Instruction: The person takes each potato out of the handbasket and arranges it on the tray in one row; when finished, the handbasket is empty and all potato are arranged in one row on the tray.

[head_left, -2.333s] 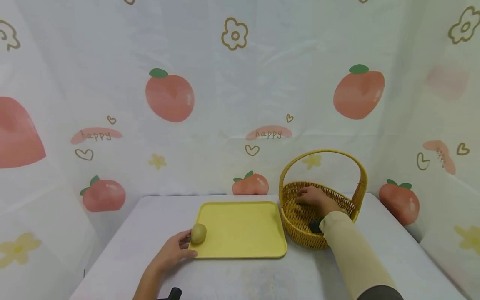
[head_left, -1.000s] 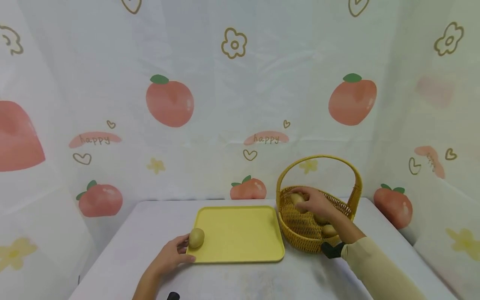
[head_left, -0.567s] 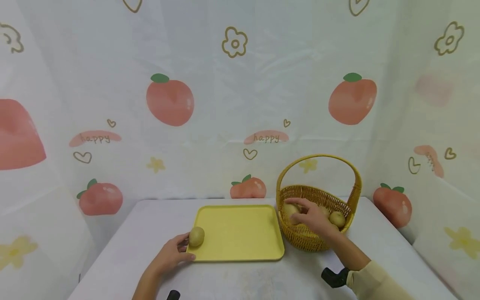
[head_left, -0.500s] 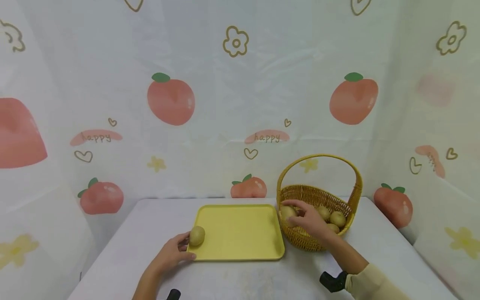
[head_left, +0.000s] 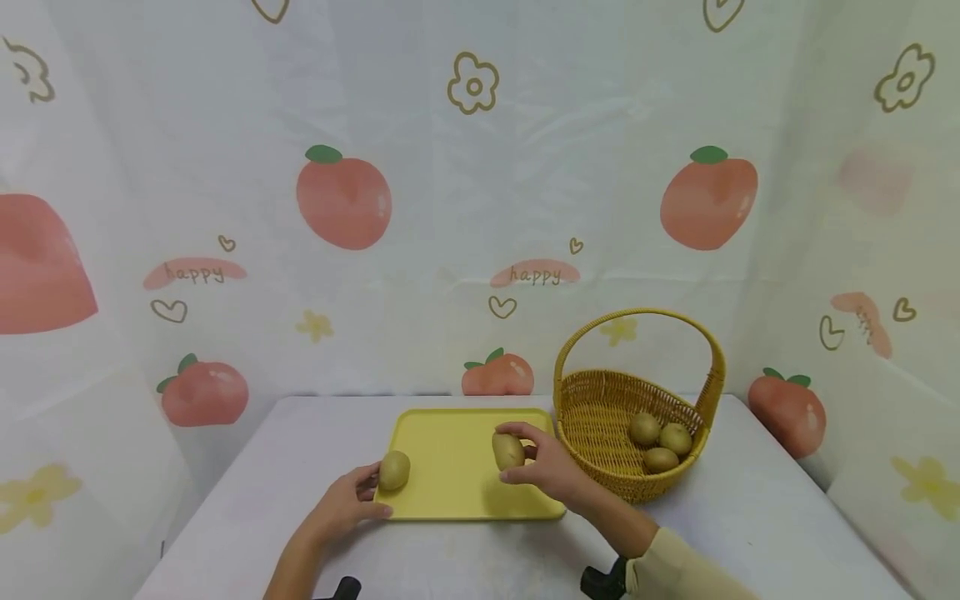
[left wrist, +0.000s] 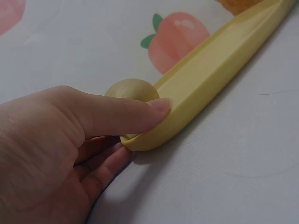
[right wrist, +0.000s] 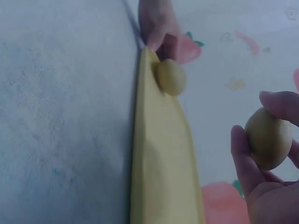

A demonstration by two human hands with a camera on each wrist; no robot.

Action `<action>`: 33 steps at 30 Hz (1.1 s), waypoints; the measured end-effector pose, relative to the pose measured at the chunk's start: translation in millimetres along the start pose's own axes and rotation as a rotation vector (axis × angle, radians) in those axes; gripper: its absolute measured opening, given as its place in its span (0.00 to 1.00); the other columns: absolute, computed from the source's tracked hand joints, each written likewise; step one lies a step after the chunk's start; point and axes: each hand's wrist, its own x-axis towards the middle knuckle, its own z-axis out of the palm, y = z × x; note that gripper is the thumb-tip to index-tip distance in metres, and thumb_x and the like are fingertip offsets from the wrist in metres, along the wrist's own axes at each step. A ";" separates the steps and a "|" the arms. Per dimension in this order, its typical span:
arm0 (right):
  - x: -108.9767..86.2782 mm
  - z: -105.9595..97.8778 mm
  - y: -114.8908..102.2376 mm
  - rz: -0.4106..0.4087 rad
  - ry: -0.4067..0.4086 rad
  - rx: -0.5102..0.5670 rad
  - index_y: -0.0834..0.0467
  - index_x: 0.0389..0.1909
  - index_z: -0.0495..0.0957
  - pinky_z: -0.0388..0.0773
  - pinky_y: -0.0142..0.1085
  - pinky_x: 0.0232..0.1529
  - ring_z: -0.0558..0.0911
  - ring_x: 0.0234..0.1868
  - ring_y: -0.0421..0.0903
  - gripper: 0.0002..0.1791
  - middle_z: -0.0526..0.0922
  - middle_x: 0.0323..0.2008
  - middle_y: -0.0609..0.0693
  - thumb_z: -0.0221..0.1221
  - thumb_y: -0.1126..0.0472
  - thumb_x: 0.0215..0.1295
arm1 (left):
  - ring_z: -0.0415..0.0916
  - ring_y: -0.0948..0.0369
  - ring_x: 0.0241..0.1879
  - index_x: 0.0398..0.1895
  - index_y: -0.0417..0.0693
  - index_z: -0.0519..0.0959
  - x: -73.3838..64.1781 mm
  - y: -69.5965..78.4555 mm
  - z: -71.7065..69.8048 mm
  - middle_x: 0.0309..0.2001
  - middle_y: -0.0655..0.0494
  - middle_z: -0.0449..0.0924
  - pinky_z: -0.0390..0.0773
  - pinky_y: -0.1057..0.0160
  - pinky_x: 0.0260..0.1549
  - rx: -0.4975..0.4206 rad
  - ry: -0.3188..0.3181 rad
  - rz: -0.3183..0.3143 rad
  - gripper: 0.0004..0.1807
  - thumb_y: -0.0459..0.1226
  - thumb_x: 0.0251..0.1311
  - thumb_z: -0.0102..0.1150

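Observation:
In the head view a yellow tray lies on the white table. My left hand grips its near left corner, thumb over the rim and fingers underneath. A potato rests at the tray's left end, close beside those fingers. Above the right part of the tray, my right hand pinches a second potato between thumb and fingertips, clear of the surface. The right wrist view shows that held potato from the side.
Right of the tray stands a wicker basket with a tall arched handle. Several potatoes are gathered in its right half. A white printed curtain rises behind the table.
My right hand has come out of the basket with a potato and moved left over the tray. The potatoes left in the basket are now uncovered. My left hand stays on the tray.

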 end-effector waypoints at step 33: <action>77.9 122.0 46.0 -0.033 0.140 -0.442 0.50 0.51 0.82 0.72 0.34 0.37 0.70 0.39 0.43 0.30 0.80 0.42 0.45 0.77 0.53 0.43 | 0.79 0.45 0.49 0.64 0.24 0.64 2.6 -3.5 -1.3 0.53 0.36 0.77 0.79 0.51 0.51 0.002 -0.013 0.015 0.44 0.31 0.42 0.75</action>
